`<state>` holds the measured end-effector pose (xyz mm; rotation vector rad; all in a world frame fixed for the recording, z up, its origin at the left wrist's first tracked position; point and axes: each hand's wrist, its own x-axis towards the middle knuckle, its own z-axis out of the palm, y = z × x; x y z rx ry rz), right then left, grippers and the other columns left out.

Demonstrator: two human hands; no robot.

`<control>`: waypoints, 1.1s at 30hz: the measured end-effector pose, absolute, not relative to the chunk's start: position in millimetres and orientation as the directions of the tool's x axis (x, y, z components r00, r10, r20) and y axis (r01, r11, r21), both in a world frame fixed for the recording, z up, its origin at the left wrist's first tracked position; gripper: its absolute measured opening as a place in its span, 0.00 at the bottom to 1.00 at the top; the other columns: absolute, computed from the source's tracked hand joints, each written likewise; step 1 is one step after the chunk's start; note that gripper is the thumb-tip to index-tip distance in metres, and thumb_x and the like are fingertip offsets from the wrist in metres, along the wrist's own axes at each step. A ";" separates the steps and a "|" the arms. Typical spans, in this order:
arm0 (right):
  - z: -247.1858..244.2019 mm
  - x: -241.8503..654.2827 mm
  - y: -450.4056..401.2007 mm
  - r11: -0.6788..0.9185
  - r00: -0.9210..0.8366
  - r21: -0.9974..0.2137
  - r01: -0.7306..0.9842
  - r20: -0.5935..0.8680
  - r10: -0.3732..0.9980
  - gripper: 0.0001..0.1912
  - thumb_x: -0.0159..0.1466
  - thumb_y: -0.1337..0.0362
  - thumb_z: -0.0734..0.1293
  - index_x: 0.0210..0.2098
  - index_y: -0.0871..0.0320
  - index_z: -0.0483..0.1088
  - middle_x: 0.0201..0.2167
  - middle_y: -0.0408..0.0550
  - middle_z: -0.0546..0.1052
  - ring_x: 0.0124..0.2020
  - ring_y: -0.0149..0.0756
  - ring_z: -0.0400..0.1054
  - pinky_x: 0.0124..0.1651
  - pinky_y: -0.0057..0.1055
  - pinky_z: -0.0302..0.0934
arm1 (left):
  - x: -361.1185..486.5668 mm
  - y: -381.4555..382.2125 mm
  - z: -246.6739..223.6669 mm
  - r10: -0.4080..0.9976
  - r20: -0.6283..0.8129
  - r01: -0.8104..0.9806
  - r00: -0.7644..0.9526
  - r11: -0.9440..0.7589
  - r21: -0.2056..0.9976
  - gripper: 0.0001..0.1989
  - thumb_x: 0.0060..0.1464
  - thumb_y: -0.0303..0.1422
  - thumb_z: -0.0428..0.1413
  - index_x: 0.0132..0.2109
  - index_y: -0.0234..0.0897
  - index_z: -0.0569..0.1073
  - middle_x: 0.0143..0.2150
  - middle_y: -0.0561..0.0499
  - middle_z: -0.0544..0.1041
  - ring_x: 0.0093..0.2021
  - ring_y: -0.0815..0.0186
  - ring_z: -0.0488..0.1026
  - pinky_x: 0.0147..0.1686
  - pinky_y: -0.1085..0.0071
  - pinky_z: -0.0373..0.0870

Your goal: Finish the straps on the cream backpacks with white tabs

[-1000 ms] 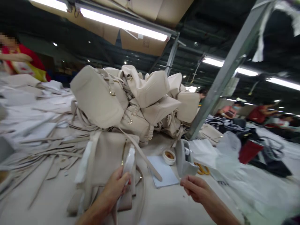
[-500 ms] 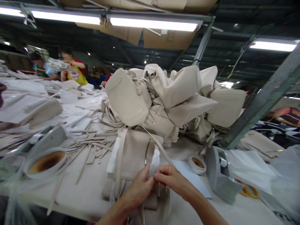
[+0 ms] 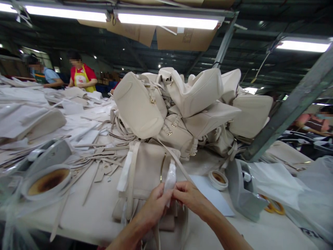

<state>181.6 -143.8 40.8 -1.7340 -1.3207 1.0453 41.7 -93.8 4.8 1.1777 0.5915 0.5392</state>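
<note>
A beige bag (image 3: 148, 166) with straps and a gold zip lies on the table in front of me. Over its right side, a strip of white wrapping (image 3: 170, 177), thin and crinkled, is held between my two hands. My left hand (image 3: 157, 201) grips it from the left with thumb and fingers closed. From the right, my right hand (image 3: 188, 196) pinches the wrapping near its lower part. A beige strap (image 3: 177, 156) runs down past the right hand. Another piece of white wrapping (image 3: 125, 172) covers the strap on the bag's left side.
Behind the bag rises a heap of beige bags (image 3: 200, 93). Tape dispensers (image 3: 249, 194) stand right and left, with a brown-stained bowl (image 3: 49, 182) at left and a small tub (image 3: 218, 180) at right. Yellow-handled scissors (image 3: 275, 205) and a metal post (image 3: 288, 104) are at right. Co-workers stand beyond.
My right hand has shifted slightly right along the white wrapping, and more of the wrapping shows between my hands. The view has tilted slightly. A co-worker at back left has lowered their arms.
</note>
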 end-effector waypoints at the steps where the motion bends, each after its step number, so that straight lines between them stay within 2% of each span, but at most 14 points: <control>1: 42.4 183.3 -144.7 -0.235 0.131 -0.894 0.382 -0.200 0.971 0.13 0.53 0.59 0.64 0.16 0.58 0.67 0.13 0.37 0.64 0.18 0.26 0.53 0.24 0.27 0.45 | 42.3 -93.6 4.4 0.676 -0.173 -0.074 0.717 0.320 0.944 0.18 0.52 0.48 0.55 0.39 0.36 0.68 0.22 0.60 0.61 0.19 0.75 0.52 0.19 0.76 0.47; 4: 46.7 189.6 -148.7 -0.319 0.082 -0.896 0.308 -0.308 0.948 0.10 0.53 0.60 0.64 0.20 0.59 0.72 0.15 0.37 0.66 0.18 0.25 0.51 0.24 0.26 0.43 | 43.2 -92.2 3.7 0.676 -0.190 -0.077 0.712 0.344 0.936 0.22 0.49 0.52 0.55 0.37 0.37 0.66 0.22 0.60 0.63 0.17 0.77 0.50 0.16 0.76 0.42; 6: 46.5 192.6 -150.3 -0.338 0.080 -0.897 0.284 -0.329 0.941 0.09 0.53 0.62 0.65 0.21 0.59 0.72 0.16 0.38 0.67 0.19 0.25 0.52 0.24 0.26 0.43 | 42.2 -91.0 4.6 0.653 -0.194 -0.080 0.732 0.366 0.927 0.23 0.47 0.53 0.56 0.36 0.37 0.65 0.22 0.59 0.65 0.16 0.78 0.50 0.15 0.77 0.41; 9: 37.5 192.6 -147.9 -0.259 0.088 -0.931 0.256 -0.245 0.966 0.06 0.51 0.63 0.66 0.25 0.59 0.73 0.18 0.40 0.72 0.22 0.28 0.60 0.27 0.26 0.52 | 38.8 -89.1 7.1 0.612 -0.203 -0.091 0.764 0.415 0.905 0.23 0.47 0.52 0.57 0.37 0.36 0.66 0.22 0.58 0.67 0.15 0.79 0.52 0.14 0.79 0.42; 12: 19.9 188.3 -141.5 -0.201 0.126 -0.957 0.208 -0.178 0.976 0.09 0.50 0.64 0.67 0.31 0.58 0.72 0.22 0.41 0.75 0.25 0.33 0.67 0.30 0.28 0.58 | 36.5 -87.2 7.8 0.592 -0.208 -0.102 0.779 0.446 0.889 0.25 0.47 0.51 0.58 0.42 0.34 0.68 0.23 0.56 0.69 0.15 0.79 0.55 0.13 0.80 0.44; 19: -7.3 182.1 -135.0 -0.091 0.262 -0.968 0.232 -0.028 0.965 0.05 0.52 0.62 0.65 0.28 0.56 0.67 0.24 0.41 0.73 0.26 0.33 0.66 0.29 0.28 0.58 | 41.1 -87.3 4.0 0.638 -0.190 -0.077 0.746 0.367 0.927 0.30 0.49 0.54 0.55 0.49 0.33 0.68 0.18 0.57 0.70 0.11 0.75 0.57 0.09 0.81 0.49; 26: 8.1 179.4 -138.3 -0.087 0.347 -0.936 0.341 0.039 0.937 0.08 0.52 0.61 0.66 0.30 0.57 0.73 0.26 0.43 0.76 0.30 0.40 0.68 0.35 0.33 0.61 | 40.4 -92.4 6.8 0.640 -0.176 -0.074 0.748 0.343 0.936 0.34 0.51 0.55 0.54 0.54 0.32 0.68 0.17 0.57 0.70 0.11 0.75 0.59 0.09 0.82 0.49; 29: 9.8 174.4 -137.2 -0.055 0.360 -0.952 0.300 0.060 0.931 0.07 0.53 0.61 0.66 0.30 0.57 0.73 0.27 0.45 0.77 0.32 0.42 0.70 0.38 0.35 0.62 | 41.8 -94.0 6.6 0.659 -0.148 -0.097 0.737 0.320 0.943 0.34 0.52 0.54 0.53 0.56 0.32 0.67 0.17 0.57 0.70 0.11 0.75 0.59 0.09 0.82 0.50; 33: 8.1 167.0 -137.2 0.005 0.379 -0.993 0.118 0.049 0.924 0.07 0.52 0.63 0.66 0.31 0.56 0.70 0.29 0.46 0.78 0.33 0.41 0.72 0.40 0.35 0.64 | 44.7 -94.1 3.8 0.671 -0.132 -0.082 0.729 0.278 0.957 0.34 0.54 0.49 0.51 0.62 0.32 0.61 0.17 0.57 0.70 0.11 0.74 0.60 0.09 0.82 0.52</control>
